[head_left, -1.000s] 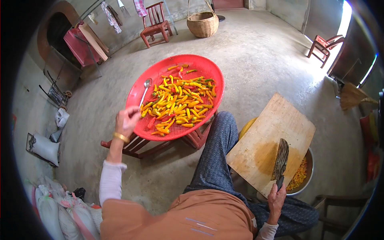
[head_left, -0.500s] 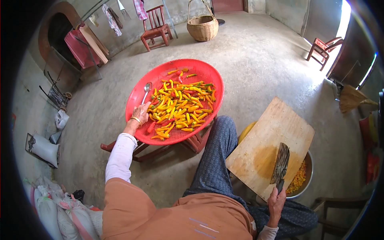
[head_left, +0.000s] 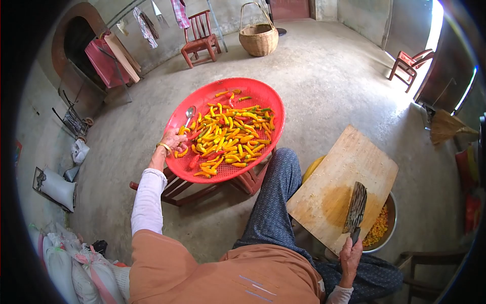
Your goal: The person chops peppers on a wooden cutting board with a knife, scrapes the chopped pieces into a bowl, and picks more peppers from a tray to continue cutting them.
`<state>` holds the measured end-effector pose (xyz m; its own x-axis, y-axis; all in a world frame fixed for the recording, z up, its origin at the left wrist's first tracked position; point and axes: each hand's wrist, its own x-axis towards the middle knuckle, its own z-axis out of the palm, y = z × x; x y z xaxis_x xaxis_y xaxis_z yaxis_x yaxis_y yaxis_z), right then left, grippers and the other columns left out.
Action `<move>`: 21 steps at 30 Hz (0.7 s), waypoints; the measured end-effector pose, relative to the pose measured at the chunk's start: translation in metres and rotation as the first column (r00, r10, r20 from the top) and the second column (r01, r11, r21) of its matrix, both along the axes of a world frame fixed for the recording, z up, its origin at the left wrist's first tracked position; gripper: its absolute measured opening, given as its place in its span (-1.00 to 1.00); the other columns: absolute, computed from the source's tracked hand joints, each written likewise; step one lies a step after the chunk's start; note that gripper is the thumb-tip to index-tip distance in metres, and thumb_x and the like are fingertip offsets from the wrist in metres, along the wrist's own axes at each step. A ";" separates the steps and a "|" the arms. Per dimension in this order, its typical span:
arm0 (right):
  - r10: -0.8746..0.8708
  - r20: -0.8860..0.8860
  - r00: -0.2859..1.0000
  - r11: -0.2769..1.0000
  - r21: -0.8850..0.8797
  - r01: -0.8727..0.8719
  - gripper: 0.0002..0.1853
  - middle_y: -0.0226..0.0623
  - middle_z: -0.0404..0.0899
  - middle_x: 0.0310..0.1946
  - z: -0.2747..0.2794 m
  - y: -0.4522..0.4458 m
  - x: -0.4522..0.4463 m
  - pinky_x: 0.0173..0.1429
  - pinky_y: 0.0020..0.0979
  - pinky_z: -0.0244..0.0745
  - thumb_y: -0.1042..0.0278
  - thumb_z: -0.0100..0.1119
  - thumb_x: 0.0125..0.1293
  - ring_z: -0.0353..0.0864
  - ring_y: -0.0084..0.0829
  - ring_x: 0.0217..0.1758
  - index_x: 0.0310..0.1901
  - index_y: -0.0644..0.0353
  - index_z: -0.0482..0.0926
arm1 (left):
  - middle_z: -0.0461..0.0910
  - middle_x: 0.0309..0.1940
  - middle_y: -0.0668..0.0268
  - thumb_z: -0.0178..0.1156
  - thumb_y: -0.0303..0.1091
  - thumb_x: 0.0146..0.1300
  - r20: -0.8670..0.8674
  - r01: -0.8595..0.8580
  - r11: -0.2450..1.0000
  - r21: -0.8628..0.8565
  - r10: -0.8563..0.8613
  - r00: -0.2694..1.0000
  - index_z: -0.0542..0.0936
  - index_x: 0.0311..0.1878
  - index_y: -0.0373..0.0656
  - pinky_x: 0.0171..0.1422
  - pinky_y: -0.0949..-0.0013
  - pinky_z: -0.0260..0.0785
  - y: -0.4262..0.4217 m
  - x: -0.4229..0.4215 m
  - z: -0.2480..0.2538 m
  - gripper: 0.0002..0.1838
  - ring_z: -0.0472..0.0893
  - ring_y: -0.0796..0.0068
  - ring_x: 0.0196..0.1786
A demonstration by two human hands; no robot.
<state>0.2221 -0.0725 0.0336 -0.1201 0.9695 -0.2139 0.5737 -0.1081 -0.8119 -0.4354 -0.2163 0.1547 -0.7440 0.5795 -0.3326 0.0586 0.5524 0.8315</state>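
Note:
A red round plastic basket holds many yellow, orange and red chili peppers. Over its left rim, my left hand has its fingers curled round a few yellow peppers, partly hidden by the hand. A metal spoon lies in the basket just beyond it. On the right, my right hand grips the black handle of a cleaver, whose dark patterned blade rests flat over a wooden cutting board. The board is wet and dotted with pale seeds.
Beneath the board's right side stands a metal basin with chopped peppers. A red wooden stool supports the basket. Farther off are a wicker basket, a red chair and a broom. Sacks sit at lower left.
My left hand has drawn slightly back and left toward the rim, with yellow peppers now at its fingers. The spoon's handle is less hidden. My right hand and the cleaver stay nearly still.

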 end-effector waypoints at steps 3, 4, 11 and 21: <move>0.002 -0.005 1.000 1.000 0.012 -0.002 -0.77 -0.04 0.43 -0.50 -0.008 0.001 0.004 -0.33 -0.23 0.34 0.33 -0.01 0.31 0.41 -0.22 -0.46 -0.20 0.39 0.41 | 0.58 -0.41 0.31 0.18 -0.43 0.17 -0.271 -0.019 0.995 -0.094 -0.007 0.962 0.54 -0.07 -0.19 -0.49 0.43 0.42 0.001 -0.011 -0.014 -0.76 0.59 0.48 -0.50; 0.000 -0.009 1.000 1.000 0.014 0.001 -0.76 -0.04 0.43 -0.49 -0.010 0.001 0.005 -0.33 -0.23 0.35 0.32 -0.01 0.31 0.41 -0.22 -0.46 -0.20 0.39 0.41 | 0.60 -0.40 0.30 0.19 -0.44 0.16 -0.393 -0.028 0.991 -0.133 -0.027 0.919 0.56 -0.10 -0.20 -0.43 0.39 0.44 0.002 -0.016 -0.021 -0.78 0.61 0.45 -0.46; -0.009 -0.023 1.000 1.000 -0.005 0.009 -0.74 -0.07 0.42 -0.53 -0.009 0.002 0.004 -0.36 -0.23 0.35 0.28 0.00 0.31 0.42 -0.22 -0.49 -0.20 0.38 0.41 | 0.63 -0.27 0.06 0.25 -0.43 0.08 -0.653 0.184 0.959 -0.216 -0.282 0.702 0.57 -0.10 -0.23 -0.05 0.24 0.42 0.011 -0.021 -0.053 -0.72 0.63 0.20 -0.15; -0.018 -0.034 0.999 1.000 0.005 0.018 -0.77 -0.03 0.47 -0.51 -0.025 0.003 0.010 -0.34 -0.21 0.37 0.33 0.00 0.29 0.49 -0.15 -0.46 -0.17 0.36 0.44 | 0.58 -0.37 0.09 0.19 -0.41 0.18 -0.819 0.077 0.992 -0.102 -0.128 0.560 0.49 -0.15 -0.23 -0.17 0.25 0.40 0.027 0.013 -0.040 -0.80 0.59 0.21 -0.26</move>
<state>0.2317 -0.0696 0.0085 -0.1098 0.9727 -0.2044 0.5434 -0.1134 -0.8318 -0.4224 -0.1898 0.1143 -0.6464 0.6717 0.3620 0.7613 0.5358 0.3653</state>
